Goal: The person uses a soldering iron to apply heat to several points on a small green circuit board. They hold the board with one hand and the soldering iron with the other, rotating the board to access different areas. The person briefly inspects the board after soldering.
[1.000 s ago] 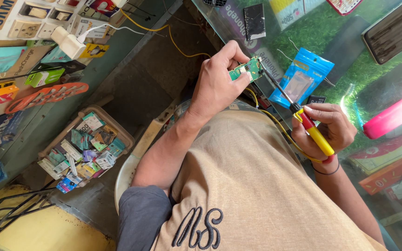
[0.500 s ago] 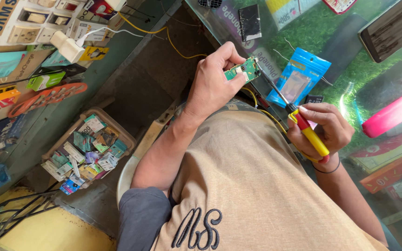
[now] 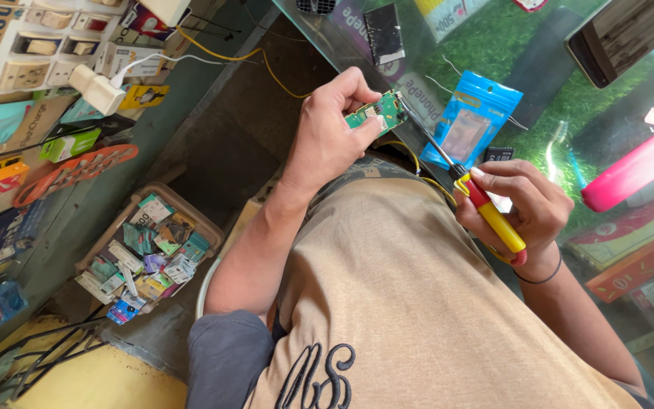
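Note:
My left hand pinches a small green circuit board between thumb and fingers, held up over the edge of a glass counter. My right hand grips a soldering iron by its yellow and red handle. The iron's thin metal tip reaches up and left and meets the right edge of the board. A yellow cord runs from the iron under my hands. A dark band circles my right wrist.
On the counter lie a blue packet, a pink oblong case, a dark phone and a black cracked screen part. Below left stands a box of small packets. A socket board with a white plug hangs at the upper left.
Both hands keep their grips. The view has shifted slightly, and the board and iron tip stay together.

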Tool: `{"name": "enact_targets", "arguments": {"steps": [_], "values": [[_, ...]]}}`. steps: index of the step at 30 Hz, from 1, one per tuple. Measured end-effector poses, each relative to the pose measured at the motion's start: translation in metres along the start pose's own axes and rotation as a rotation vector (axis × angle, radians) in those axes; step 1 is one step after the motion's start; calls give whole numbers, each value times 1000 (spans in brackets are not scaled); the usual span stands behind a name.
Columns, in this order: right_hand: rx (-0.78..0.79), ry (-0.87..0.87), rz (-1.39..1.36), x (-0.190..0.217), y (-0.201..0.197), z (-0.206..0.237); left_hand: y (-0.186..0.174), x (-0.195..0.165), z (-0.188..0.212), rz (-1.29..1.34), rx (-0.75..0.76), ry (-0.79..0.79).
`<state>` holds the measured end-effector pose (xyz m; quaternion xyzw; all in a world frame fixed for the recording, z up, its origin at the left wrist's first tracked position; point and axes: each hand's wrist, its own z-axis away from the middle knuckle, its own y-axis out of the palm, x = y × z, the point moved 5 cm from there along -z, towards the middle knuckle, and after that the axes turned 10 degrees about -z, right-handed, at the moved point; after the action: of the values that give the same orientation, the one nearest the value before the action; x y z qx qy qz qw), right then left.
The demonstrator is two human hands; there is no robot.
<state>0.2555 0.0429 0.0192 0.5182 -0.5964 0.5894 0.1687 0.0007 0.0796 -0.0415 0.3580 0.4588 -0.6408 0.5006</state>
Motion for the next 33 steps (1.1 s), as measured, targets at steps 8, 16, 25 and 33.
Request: {"name": "enact_targets", "arguments": {"steps": [8, 16, 25, 33], "values": [[110, -22, -19, 15, -4, -17, -1, -3, -1, 41, 42, -1], [290, -91, 23, 32, -8, -35, -2, -4, -2, 43, 67, -9], [193, 13, -1, 30, -14, -40, -2, -3, -2, 30, 62, -5], [112, 30, -20, 22, -14, -37, -3, -2, -2, 15, 64, -22]]}}
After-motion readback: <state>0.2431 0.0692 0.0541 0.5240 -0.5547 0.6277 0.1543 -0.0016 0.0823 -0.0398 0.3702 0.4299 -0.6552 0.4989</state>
